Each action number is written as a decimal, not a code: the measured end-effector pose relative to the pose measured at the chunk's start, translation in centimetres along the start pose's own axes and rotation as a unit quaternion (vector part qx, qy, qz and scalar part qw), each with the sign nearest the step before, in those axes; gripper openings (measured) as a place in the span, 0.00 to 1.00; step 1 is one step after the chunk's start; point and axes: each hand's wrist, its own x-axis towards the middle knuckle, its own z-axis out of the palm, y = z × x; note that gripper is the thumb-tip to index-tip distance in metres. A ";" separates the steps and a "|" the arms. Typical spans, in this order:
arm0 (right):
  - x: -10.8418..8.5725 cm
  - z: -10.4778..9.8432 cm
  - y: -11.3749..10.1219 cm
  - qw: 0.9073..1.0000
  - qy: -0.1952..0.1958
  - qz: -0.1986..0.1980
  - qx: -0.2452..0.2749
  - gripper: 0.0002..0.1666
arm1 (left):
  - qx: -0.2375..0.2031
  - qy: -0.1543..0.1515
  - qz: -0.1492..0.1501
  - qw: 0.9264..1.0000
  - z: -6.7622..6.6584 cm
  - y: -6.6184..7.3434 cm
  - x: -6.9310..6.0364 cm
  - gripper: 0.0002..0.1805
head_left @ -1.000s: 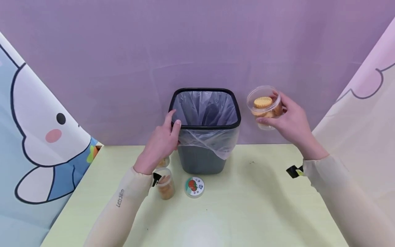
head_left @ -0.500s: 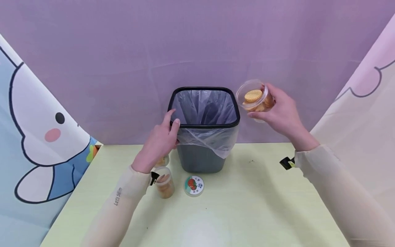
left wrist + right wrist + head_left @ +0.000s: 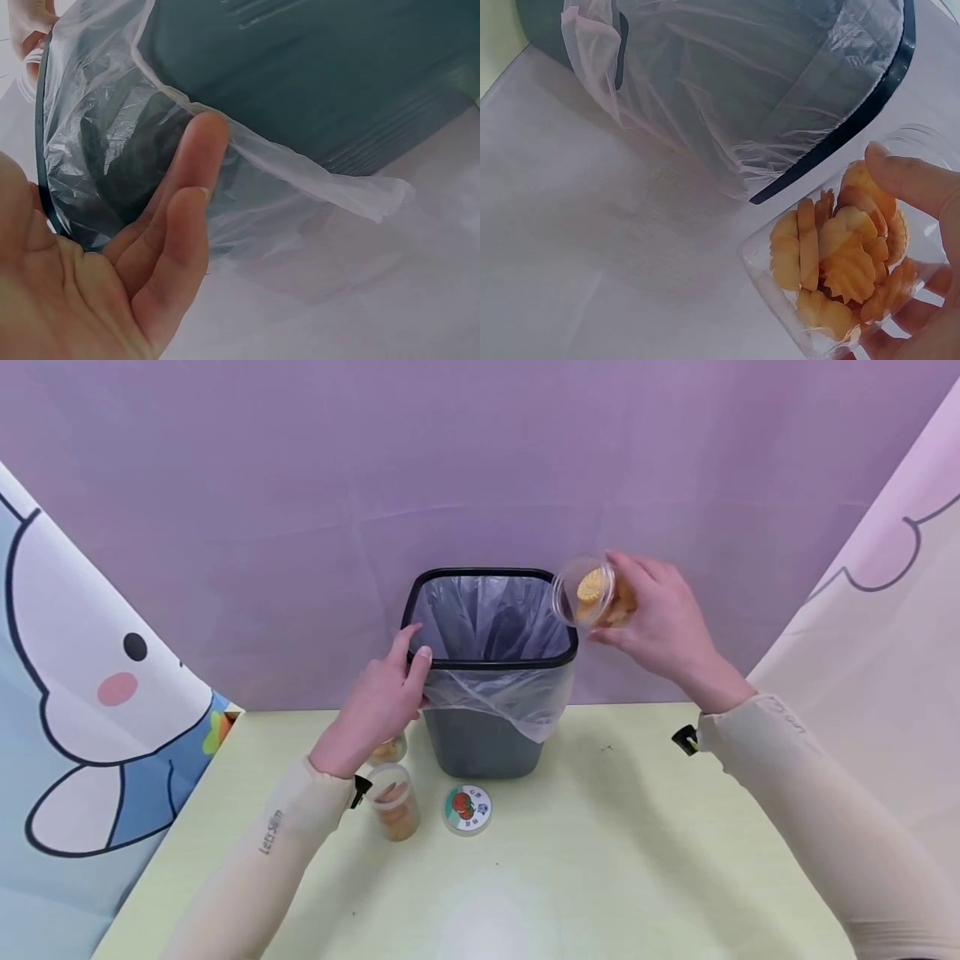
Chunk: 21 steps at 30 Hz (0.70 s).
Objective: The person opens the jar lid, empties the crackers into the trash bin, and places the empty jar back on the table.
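My right hand [image 3: 667, 622] grips a clear plastic jar [image 3: 618, 602] of biscuits, its open mouth tilted left over the right rim of a dark grey trash bin [image 3: 483, 747]. Round scalloped biscuits [image 3: 847, 262] show through the jar wall in the right wrist view, all inside it. My left hand [image 3: 378, 697] holds the bin's left rim, forefinger over the black edge and thumb near the front corner. In the left wrist view, other fingers [image 3: 184, 217] lie along the outside, against the clear bin liner [image 3: 300, 172].
A round lid with a tomato picture [image 3: 467, 808] lies in front of the bin. Left of it stands an uncovered jar of biscuits [image 3: 397, 817]; another small container [image 3: 390, 750] is partly behind my left wrist. A purple cloth [image 3: 480, 460] hangs at the back.
My right hand has carried the jar left to the bin's right rim and tipped it further, its mouth now facing left. My left hand keeps its hold on the bin.
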 end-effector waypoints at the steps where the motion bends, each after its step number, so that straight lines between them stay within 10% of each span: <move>1: 0.1 0.1 -0.1 1.000 0.000 -0.007 -0.010 0.58 | 0.001 0.000 0.001 1.000 0.0 -0.1 0.0 0.37; 21: 0.5 1.4 -0.7 0.971 0.081 -0.185 -0.130 0.51 | 0.016 0.005 0.006 1.000 -0.2 -0.2 -0.2 0.38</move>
